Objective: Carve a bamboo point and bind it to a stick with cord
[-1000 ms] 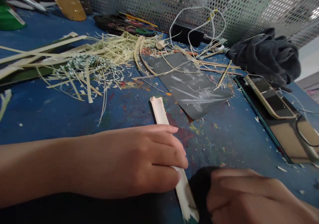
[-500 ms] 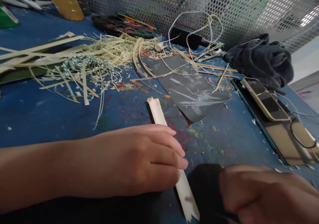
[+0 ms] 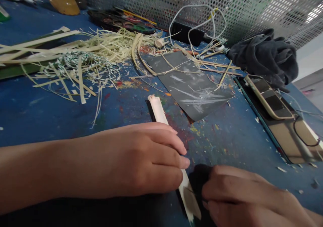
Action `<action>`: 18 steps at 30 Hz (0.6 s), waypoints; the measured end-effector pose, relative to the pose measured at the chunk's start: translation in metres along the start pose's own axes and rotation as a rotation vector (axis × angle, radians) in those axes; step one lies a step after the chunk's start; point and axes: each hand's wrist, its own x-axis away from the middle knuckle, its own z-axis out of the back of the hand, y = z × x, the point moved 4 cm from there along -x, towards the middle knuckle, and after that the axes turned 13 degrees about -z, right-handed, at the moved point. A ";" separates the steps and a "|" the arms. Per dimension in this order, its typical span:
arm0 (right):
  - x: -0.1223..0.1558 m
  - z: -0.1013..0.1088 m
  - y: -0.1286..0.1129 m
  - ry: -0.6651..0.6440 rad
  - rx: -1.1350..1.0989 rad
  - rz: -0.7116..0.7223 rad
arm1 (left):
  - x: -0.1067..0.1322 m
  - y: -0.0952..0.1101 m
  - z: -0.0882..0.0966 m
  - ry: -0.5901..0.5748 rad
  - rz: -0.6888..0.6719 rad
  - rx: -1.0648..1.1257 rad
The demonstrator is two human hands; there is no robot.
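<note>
A pale split-bamboo strip (image 3: 159, 110) lies slantwise on the blue tabletop, its far end rough and its near end jagged. Across its middle, my left hand (image 3: 143, 159) is closed over it, fingers together, pressing it against the table. My right hand (image 3: 247, 196) is just right of the strip's near end, with fingers curled and pinched together. Whatever those fingers hold is hidden by the hand and its dark shadow. The right hand's shadow falls over the strip's lower part.
Beyond the strip lies grey sandpaper (image 3: 189, 89) with white scuffs. Fine shavings (image 3: 116, 46) and twisted cord (image 3: 83, 63) are heaped at left. A phone (image 3: 268, 97) rests on a tablet (image 3: 287, 132) at right, below a dark cloth (image 3: 264, 60). Behind stands a perforated metal panel (image 3: 141, 1).
My right hand has moved left, closer to the strip's near end. My left hand keeps its hold on the strip. The whole view has shifted slightly.
</note>
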 end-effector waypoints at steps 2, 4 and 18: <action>-0.001 0.001 -0.002 0.001 0.034 0.022 | 0.000 0.000 0.000 -0.017 -0.014 -0.003; 0.000 0.002 -0.004 -0.001 0.102 0.041 | -0.001 0.000 -0.001 -0.038 -0.031 -0.011; 0.013 0.001 0.000 -0.014 0.197 0.054 | -0.005 0.001 0.001 -0.053 -0.023 -0.020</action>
